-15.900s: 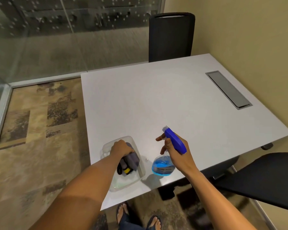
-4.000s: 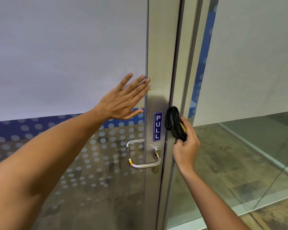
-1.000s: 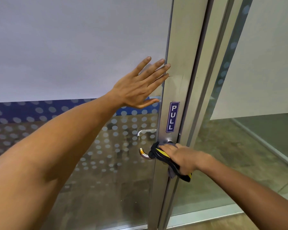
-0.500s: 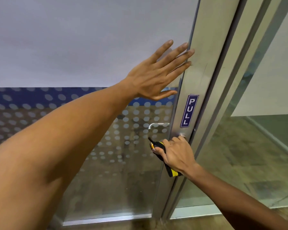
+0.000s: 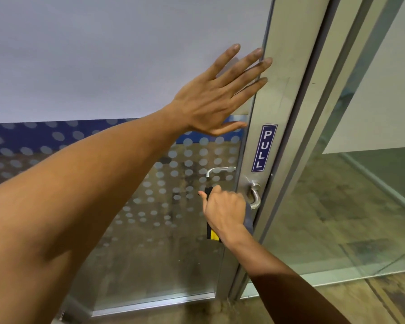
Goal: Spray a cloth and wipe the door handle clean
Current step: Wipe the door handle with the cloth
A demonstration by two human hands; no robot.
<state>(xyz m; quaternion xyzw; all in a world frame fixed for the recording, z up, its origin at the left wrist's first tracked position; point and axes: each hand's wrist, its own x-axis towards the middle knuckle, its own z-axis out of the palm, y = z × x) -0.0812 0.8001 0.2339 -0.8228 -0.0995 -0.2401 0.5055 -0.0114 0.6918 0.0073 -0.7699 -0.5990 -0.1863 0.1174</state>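
One glass door (image 5: 126,66) fills the view, its metal stile (image 5: 274,94) carrying one PULL sticker (image 5: 264,148). The left hand (image 5: 211,99), its grip released, presses flat against the glass. The right hand (image 5: 225,211) grips one cloth (image 5: 212,233) around the lever handle (image 5: 255,197). Wiping seems underway; next probably comes rubbing toward the bare end near the stile.

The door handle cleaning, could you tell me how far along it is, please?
Done: the cloth is fetched and at the door. In hand: the right hand grips it around the door handle, mid-wipe, while the left hand lies flat on the glass door. Left: the bare end by the frame.
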